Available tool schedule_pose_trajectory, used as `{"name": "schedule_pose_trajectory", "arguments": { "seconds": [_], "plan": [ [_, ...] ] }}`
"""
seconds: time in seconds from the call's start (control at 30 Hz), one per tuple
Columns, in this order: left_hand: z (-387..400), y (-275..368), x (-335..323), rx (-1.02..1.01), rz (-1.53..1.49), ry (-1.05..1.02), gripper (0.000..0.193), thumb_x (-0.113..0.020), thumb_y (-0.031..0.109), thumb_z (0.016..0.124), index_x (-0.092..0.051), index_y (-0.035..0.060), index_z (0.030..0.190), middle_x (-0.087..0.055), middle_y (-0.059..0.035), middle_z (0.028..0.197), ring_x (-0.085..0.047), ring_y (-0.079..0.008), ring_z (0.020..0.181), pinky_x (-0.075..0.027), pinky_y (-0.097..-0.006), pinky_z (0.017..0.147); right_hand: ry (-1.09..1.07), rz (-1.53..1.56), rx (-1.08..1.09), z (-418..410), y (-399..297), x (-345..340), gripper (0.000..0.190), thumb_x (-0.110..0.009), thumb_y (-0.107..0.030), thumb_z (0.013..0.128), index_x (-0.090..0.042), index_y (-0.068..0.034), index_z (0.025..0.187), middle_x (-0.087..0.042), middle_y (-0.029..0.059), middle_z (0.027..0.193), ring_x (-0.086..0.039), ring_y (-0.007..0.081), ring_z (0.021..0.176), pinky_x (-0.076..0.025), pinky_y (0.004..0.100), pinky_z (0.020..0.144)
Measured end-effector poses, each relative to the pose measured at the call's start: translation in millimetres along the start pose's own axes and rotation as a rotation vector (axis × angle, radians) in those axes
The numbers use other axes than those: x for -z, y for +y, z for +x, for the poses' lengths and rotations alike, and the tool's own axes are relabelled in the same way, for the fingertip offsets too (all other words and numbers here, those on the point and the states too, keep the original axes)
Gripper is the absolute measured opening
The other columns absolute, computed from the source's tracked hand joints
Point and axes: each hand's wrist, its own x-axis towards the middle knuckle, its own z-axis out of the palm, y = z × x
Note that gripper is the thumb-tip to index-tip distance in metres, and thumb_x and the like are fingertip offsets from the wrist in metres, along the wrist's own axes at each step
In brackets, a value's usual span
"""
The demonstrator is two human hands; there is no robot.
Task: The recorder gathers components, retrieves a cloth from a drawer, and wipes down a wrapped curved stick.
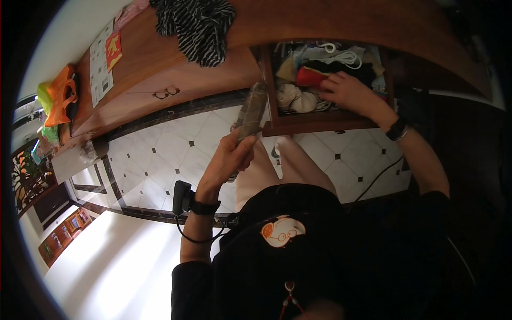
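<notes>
My left hand (236, 154) grips the lower end of a long grey-brown bundle (254, 110), which points up and away just left of the drawer. What the bundle is made of is unclear. Inside the pulled-out wooden drawer (316, 125), my right hand (352, 92) has its fingers curled at the right end of a red pouch (310, 77) with a yellowish edge. Below the pouch lie pale rolled cloths (300, 100). Behind it are a dark cloth (362, 71) and a coiled white cable (348, 58).
A wooden cabinet top (280, 24) spans the far side, carrying a black-and-white striped cloth (198, 28), a printed sheet (100, 68) and an orange bag (62, 96). A bright white surface (112, 264) lies at lower left. A black cord (378, 178) crosses the tiled floor (160, 168).
</notes>
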Motion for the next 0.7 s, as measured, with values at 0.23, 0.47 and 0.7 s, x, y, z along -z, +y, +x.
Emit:
{"name": "schedule_pose_trajectory", "arguments": {
  "seconds": [0.23,0.47,0.7],
  "plan": [
    [-2.7,-1.9,2.8,0.04,-0.065,-0.041,0.031,-0.052,0.033,0.096,-0.051,0.0039,0.108,-0.042,0.004,0.06,-0.039,-0.0042,0.05,-0.032,-0.0197,0.043,-0.21,0.073,-0.143,41.7,6.6,-18.9,0.005,-0.061,-0.012,0.072,-0.06,-0.013,0.077,-0.057,0.0047,0.081,-0.06,0.0228,0.074,-0.046,0.0368,0.068],
    [-0.9,-6.5,4.2,0.024,-0.114,-0.026,0.036,-0.05,0.031,0.097,-0.052,0.0021,0.119,-0.042,0.0046,0.059,-0.037,-0.004,0.05,-0.03,-0.0198,0.044,-0.236,0.451,-0.336,54.9,35.8,4.0,0.017,-0.059,-0.014,0.074,-0.065,-0.009,0.09,-0.064,0.0133,0.075,-0.062,0.0331,0.075,-0.048,0.0427,0.067],
    [0.4,5.5,8.3,-0.015,-0.134,-0.013,0.029,-0.048,0.027,0.098,-0.05,0.0021,0.113,-0.042,0.0029,0.06,-0.04,-0.0048,0.05,-0.031,-0.0203,0.043,-0.226,0.673,-0.44,56.6,39.3,11.7,0.019,-0.056,-0.01,0.078,-0.062,-0.008,0.096,-0.062,0.0107,0.067,-0.064,0.0232,0.071,-0.048,0.036,0.065]
  ]
}}
